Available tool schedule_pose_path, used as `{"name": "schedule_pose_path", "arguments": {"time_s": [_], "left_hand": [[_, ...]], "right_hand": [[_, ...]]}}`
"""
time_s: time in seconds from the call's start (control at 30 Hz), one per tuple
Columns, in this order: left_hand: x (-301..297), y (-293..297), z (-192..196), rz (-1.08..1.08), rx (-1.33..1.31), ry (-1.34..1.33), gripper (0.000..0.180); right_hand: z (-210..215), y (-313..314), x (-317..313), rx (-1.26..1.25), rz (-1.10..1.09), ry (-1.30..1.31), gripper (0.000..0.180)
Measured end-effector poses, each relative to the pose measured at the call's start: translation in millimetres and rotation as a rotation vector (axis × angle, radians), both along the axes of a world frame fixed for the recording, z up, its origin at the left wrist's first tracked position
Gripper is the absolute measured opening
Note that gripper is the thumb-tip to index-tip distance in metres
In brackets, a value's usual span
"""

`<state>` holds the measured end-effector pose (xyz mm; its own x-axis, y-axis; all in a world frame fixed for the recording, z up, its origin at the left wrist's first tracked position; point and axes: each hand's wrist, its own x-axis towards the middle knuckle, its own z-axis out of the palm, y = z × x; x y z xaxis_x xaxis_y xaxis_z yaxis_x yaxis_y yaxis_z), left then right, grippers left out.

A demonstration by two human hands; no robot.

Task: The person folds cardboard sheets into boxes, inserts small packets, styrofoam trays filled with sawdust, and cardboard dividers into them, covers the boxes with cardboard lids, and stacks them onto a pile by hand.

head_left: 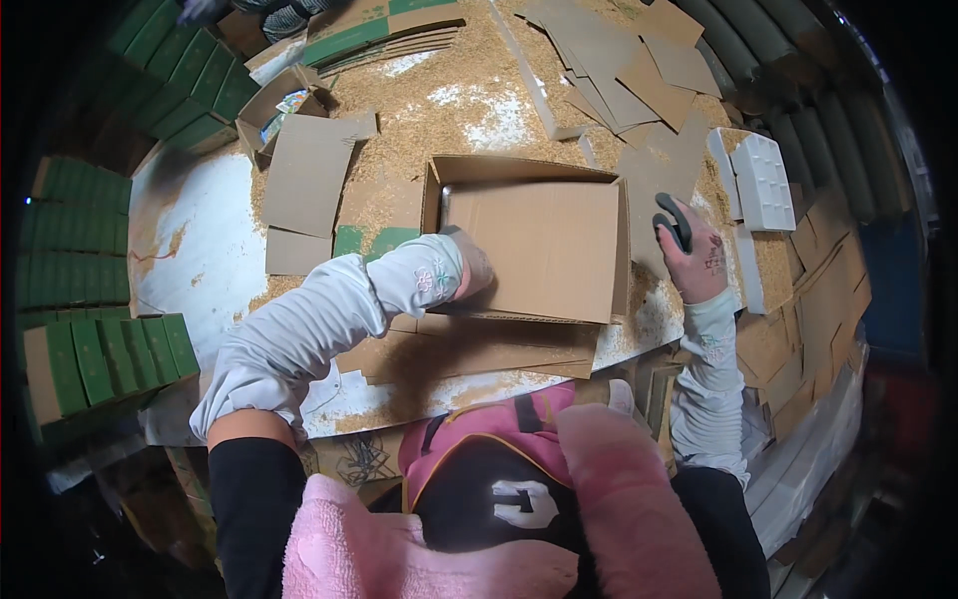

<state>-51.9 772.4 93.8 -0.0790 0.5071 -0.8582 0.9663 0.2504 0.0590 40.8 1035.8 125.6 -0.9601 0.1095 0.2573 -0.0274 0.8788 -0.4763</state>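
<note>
An open cardboard box point(625, 255) stands on the table in front of me, with a flat brown cardboard sheet point(554, 250) lying inside it. My left hand point(471, 268), in a pink glove with a light sleeve, reaches over the box's left side at the edge of that sheet. Its fingers point down and are hidden, so their grip does not show. To the right of the box, my right hand point(691, 255) is held apart from it, in a pink glove with dark fingertips. Thumb and fingers curve away from each other around nothing.
Loose cardboard sheets point(659, 60) pile up at the back right. A white compartmented tray point(763, 182) lies at the right. Green boxes point(110, 357) stack along the left. A small open box point(261, 112) with colourful packets stands back left. Yellowish grains cover much of the table.
</note>
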Motion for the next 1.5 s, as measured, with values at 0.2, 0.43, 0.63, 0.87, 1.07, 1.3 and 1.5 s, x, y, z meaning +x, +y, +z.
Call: {"name": "schedule_pose_path", "arguments": {"time_s": [0.2,0.43,0.63,0.87,1.07,1.3,1.5], "left_hand": [[-5.8,-36.6,28.2,0.780,1.072,-0.212,0.033],[-9.7,-109.5,-122.3,1.757,1.286,-0.806,0.056],[11.1,-63.3,-90.8,1.743,1.327,0.026,0.082],[36.3,-146.8,-91.7,1.586,1.519,0.402,0.080],[84.5,-457.1,87.3,1.113,2.584,0.972,0.042],[227.6,-881.6,220.8,0.948,2.244,2.639,0.050],[185.6,-948.7,164.0,1.353,2.944,0.725,0.053]], "right_hand": [[-13.2,29.9,36.7,-0.939,-0.206,-0.086,0.033],[-165.6,62.9,-9.5,-1.154,0.076,-0.714,0.054],[-196.6,-26.4,-27.6,-0.309,0.015,-0.421,0.082],[-114.4,-95.1,-16.5,-1.369,0.124,-0.629,0.066],[6.4,-344.4,-35.6,-1.463,0.708,-0.612,0.050],[175.9,-690.3,-65.5,-1.703,1.615,-0.341,0.038],[225.1,-900.5,-110.1,-1.179,0.779,0.045,0.066]]}}
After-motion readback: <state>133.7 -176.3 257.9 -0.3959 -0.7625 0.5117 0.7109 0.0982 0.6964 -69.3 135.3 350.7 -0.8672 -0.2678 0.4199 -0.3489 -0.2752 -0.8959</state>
